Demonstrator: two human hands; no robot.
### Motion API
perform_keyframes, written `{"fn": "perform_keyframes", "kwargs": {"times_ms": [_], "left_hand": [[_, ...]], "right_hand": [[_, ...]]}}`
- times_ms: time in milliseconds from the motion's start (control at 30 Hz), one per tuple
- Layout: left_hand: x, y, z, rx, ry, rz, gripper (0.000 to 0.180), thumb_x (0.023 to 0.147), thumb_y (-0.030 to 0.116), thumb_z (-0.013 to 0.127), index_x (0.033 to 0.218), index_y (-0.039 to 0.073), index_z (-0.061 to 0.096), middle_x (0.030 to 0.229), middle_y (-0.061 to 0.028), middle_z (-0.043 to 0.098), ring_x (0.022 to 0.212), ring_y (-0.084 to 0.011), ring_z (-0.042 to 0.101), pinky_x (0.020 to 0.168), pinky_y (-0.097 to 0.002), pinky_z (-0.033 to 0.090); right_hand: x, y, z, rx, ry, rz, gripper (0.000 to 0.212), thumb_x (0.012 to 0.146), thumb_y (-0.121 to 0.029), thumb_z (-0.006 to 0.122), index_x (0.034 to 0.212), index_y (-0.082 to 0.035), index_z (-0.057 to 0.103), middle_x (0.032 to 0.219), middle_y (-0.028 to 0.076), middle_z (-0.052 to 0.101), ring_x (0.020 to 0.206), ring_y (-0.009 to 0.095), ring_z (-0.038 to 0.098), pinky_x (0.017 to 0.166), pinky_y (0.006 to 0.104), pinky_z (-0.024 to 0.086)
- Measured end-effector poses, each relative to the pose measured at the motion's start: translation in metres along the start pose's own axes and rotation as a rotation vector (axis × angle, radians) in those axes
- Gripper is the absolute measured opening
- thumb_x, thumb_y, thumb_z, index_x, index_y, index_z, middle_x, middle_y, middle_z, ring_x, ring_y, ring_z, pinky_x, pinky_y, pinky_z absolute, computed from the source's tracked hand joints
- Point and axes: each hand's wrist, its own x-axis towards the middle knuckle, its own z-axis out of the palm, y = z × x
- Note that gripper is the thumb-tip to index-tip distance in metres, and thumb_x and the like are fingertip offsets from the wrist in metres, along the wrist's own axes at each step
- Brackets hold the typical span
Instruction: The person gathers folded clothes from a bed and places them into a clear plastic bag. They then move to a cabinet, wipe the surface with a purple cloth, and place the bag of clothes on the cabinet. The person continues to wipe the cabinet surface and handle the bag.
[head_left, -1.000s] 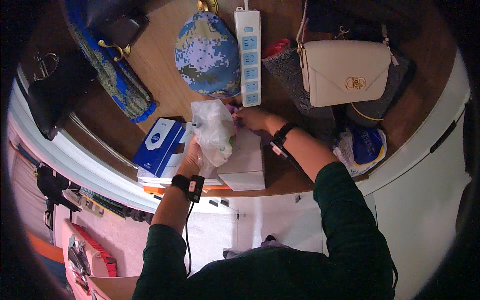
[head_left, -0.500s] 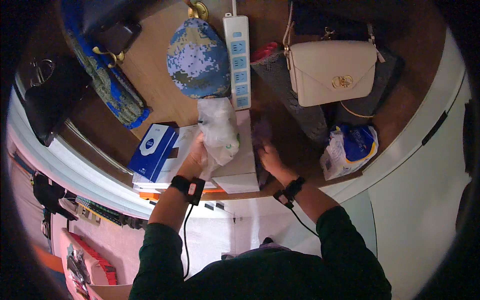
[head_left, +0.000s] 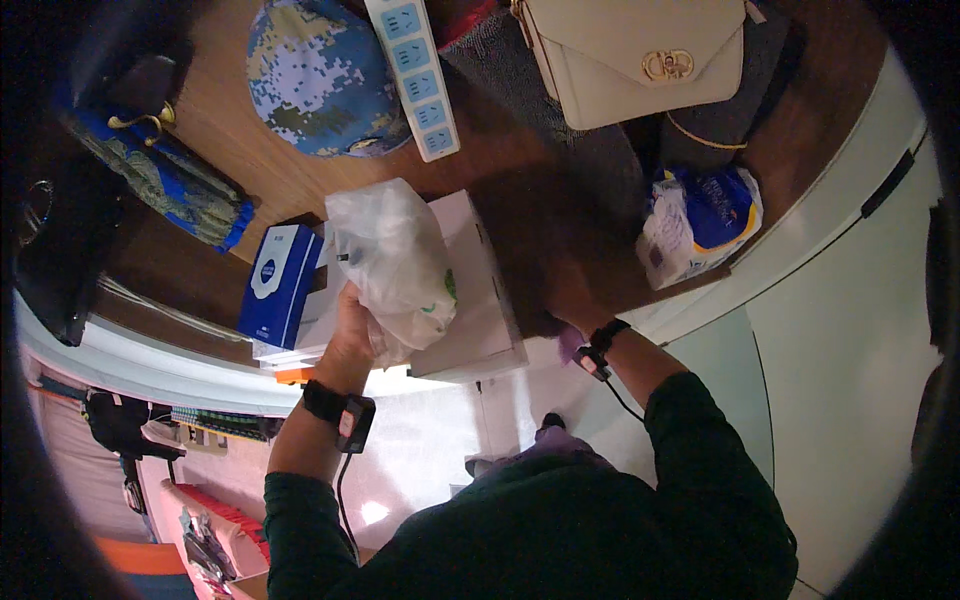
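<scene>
My left hand (head_left: 350, 332) is closed on a translucent white plastic bag (head_left: 398, 262) with a green mark, holding it above the white boxes at the front of the shelf. What the bag contains is blurred behind its film. At the shelf's front edge, my right hand (head_left: 578, 300) is in shadow with its fingers bent. A soft purple cloth (head_left: 570, 343) shows just under it, hanging at the edge. The fingers themselves are hard to make out.
The wooden shelf (head_left: 530, 215) carries a blue box (head_left: 281, 285), a white box (head_left: 475, 270), a camouflage cap (head_left: 320, 80), a power strip (head_left: 418, 85), a cream handbag (head_left: 640, 60) and a blue-white soft pack (head_left: 700, 220). A brass hook (head_left: 145, 122) is at left.
My left hand has lifted the bag off the boxes and nearer to me. My right hand has drawn back toward the shelf edge with the purple cloth. The view has shifted.
</scene>
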Motion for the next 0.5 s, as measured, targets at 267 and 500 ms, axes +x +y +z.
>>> {"fn": "perform_keyframes", "kwargs": {"times_ms": [267,500], "left_hand": [[-0.011,0.011,0.009,0.010,-0.012,-0.016,0.056,0.079,0.035,0.056,0.125,0.004,0.046,0.118,-0.0132,0.057,0.106,-0.0286,0.057,0.095,-0.0420,0.043],[-0.007,0.001,0.042,0.142,0.065,-0.088,0.053,0.081,0.032,0.053,0.125,0.004,0.046,0.119,-0.0133,0.057,0.107,-0.0278,0.057,0.094,-0.0431,0.044]], "right_hand": [[-0.026,-0.034,-0.017,0.483,-0.202,0.144,0.045,0.078,-0.013,0.051,0.121,0.000,0.049,0.120,0.021,0.050,0.108,0.039,0.048,0.093,0.0444,0.039],[-0.119,-0.076,-0.004,0.929,-0.089,0.232,0.041,0.071,0.005,0.059,0.111,-0.002,0.056,0.105,0.019,0.057,0.102,0.031,0.054,0.087,0.0352,0.044]]}}
